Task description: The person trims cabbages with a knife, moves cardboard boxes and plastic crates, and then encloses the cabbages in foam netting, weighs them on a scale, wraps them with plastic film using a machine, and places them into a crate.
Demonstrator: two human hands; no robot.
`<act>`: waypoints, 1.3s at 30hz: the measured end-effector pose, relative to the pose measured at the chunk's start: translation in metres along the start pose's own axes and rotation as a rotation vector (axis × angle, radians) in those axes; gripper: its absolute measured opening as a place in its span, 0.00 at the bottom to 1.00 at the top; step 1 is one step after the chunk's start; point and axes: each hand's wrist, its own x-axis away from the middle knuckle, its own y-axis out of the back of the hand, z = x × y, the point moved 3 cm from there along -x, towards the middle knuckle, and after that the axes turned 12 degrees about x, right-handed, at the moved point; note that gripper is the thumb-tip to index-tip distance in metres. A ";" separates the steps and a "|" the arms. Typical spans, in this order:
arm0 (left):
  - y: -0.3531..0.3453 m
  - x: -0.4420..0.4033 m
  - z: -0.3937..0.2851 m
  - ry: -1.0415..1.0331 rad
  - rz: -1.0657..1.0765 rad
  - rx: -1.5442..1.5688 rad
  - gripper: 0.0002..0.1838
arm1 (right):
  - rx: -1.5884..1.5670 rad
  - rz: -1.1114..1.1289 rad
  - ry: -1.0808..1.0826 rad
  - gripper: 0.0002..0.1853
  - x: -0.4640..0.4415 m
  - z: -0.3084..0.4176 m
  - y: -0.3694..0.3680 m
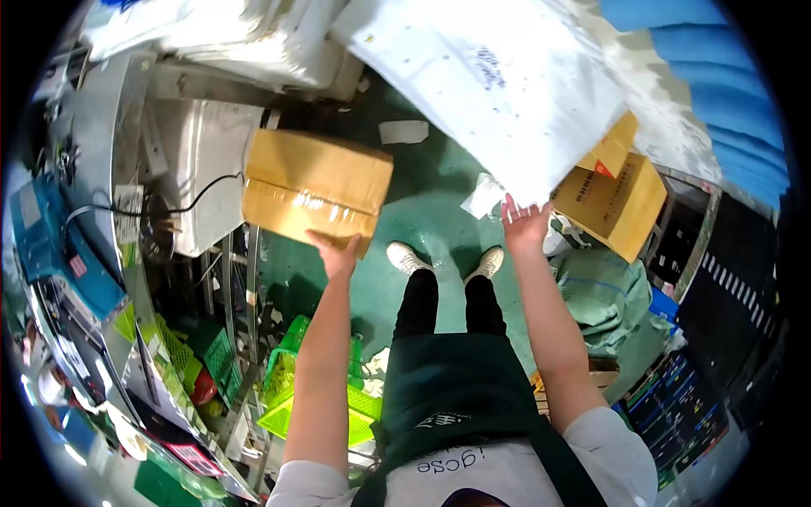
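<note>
A closed cardboard box with shiny tape is at the centre left, above the green floor. My left hand is on its near edge, thumb and fingers on the cardboard. Further right, my right hand has its fingers spread, palm up, at the lower corner of a large white sack. Whether the fingertips touch the sack cannot be made out. Just right of that hand stands an open cardboard box with its flaps up. A crumpled white scrap is left of the hand.
A metal table with a black cable stands at the left. Green baskets are below it. At the right lie a green sack and a black conveyor belt. A white piece lies on the floor ahead.
</note>
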 end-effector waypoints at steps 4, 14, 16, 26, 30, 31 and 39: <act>0.021 0.013 0.013 -0.031 0.060 -0.116 0.62 | 0.190 0.482 0.277 0.36 -0.011 0.076 -0.018; 0.019 0.045 0.012 -0.147 -0.074 -0.228 0.47 | 0.501 0.237 0.378 0.23 -0.083 0.227 0.082; 0.005 0.055 -0.003 -0.209 -0.105 -0.234 0.45 | 0.523 0.222 0.360 0.26 -0.116 0.259 0.150; -0.091 0.102 -0.076 -0.456 -0.039 -0.201 0.38 | 0.385 0.063 0.177 0.26 -0.275 0.346 0.368; -0.104 0.119 -0.073 -0.343 -0.029 -0.280 0.35 | 0.563 -0.177 0.335 0.24 -0.316 0.399 0.419; -0.107 0.118 -0.065 -0.308 0.003 -0.298 0.34 | 0.586 -0.201 0.339 0.24 -0.325 0.414 0.438; -0.180 0.122 -0.087 -0.218 0.233 -0.250 0.26 | 0.629 -0.511 0.349 0.28 -0.324 0.448 0.547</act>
